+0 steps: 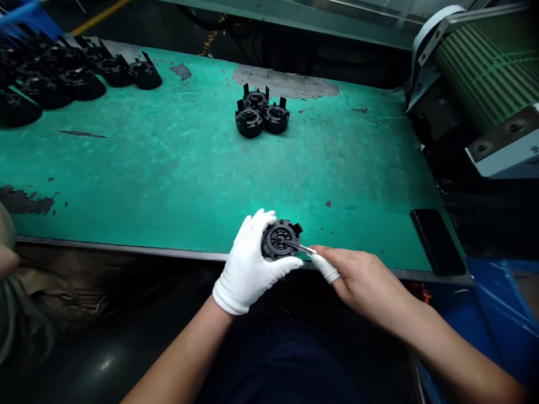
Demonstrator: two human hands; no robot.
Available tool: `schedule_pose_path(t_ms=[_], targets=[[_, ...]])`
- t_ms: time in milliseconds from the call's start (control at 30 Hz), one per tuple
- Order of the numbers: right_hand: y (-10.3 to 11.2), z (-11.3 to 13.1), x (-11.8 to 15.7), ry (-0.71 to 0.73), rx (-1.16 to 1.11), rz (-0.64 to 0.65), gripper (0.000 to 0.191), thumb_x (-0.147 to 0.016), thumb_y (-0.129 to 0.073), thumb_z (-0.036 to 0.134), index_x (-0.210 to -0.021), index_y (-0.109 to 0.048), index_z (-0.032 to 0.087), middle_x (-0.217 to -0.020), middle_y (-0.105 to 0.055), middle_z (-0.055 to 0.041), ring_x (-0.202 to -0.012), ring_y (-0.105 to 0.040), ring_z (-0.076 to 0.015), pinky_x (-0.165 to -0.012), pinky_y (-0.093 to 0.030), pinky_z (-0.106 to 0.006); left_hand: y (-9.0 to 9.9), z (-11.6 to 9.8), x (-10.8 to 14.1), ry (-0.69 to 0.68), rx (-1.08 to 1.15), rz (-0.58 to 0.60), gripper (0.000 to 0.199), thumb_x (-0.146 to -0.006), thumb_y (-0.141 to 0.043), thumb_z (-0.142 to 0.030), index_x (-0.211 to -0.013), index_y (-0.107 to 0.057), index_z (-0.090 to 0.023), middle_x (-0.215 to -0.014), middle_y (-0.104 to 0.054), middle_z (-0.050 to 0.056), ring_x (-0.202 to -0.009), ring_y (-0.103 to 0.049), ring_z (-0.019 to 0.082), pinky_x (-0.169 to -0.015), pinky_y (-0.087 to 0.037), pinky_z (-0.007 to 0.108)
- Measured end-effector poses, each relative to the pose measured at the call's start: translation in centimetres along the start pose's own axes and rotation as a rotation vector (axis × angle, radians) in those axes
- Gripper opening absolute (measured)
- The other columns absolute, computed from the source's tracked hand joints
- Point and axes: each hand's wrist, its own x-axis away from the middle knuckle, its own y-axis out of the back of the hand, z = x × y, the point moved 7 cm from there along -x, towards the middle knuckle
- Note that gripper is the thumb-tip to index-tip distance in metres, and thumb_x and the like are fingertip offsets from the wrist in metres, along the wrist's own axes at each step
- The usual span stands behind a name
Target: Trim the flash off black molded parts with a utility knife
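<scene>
My left hand (252,264), in a white glove, is wrapped round a round black plastic part (275,233) near the front edge of the green table. Its face, with rings and a central hub, is turned up toward me. My right hand (357,272) is bare apart from a white cover on the thumb. Pinched in it is a slim metal tool (301,247), perhaps tweezers or a blade, whose tip reaches the hub of the black part. Most of the tool's handle is hidden inside the fingers.
Three similar black parts (261,115) stand together at mid-table, with several more (63,76) at the far left. A black phone (438,241) lies at the right edge of the green table (168,168). Beyond is a green conveyor belt (492,67). Another person (8,252) is at the left.
</scene>
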Motion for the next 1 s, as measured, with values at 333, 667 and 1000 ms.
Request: schedule_pose_path(t_ms=[333,667,1000], targets=[[-1.4,1.7,0.2,0.025,-0.188,-0.046,0.046,-0.095,-0.044,0.012,-0.137,-0.061,0.019,-0.126,-0.073,-0.0093,-0.111,-0.070,-0.0277,-0.102,-0.055,-0.044,-0.4,0.1,0.9,0.084,0.083,-0.098,0.082,-0.071,-0.082,-0.060,-0.137,-0.049,-0.024,-0.144,-0.055,0.013,-0.140,-0.049,0.034,-0.119,-0.041,0.053],[-0.1,0.2,0.7,-0.027,-0.425,-0.094,0.038,-0.102,-0.046,0.027,-0.136,-0.062,0.030,-0.133,-0.069,-0.0011,-0.122,-0.063,-0.0198,-0.105,-0.050,-0.034,-0.5,-0.3,1.4,0.069,0.045,-0.169,0.081,-0.069,-0.083,-0.063,-0.131,-0.051,-0.021,-0.139,-0.057,0.016,-0.141,-0.047,0.034,-0.118,-0.041,0.054],[0.0,-0.5,-1.6,0.062,0.000,-0.106,0.036,-0.104,-0.044,0.031,-0.134,-0.065,0.026,-0.107,-0.075,-0.0049,-0.096,-0.065,-0.0240,-0.083,-0.050,-0.038,-0.6,-0.6,1.3,0.079,0.003,-0.184,0.078,-0.070,-0.083,-0.061,-0.126,-0.051,-0.018,-0.137,-0.058,0.018,-0.135,-0.052,0.035,-0.116,-0.043,0.055]])
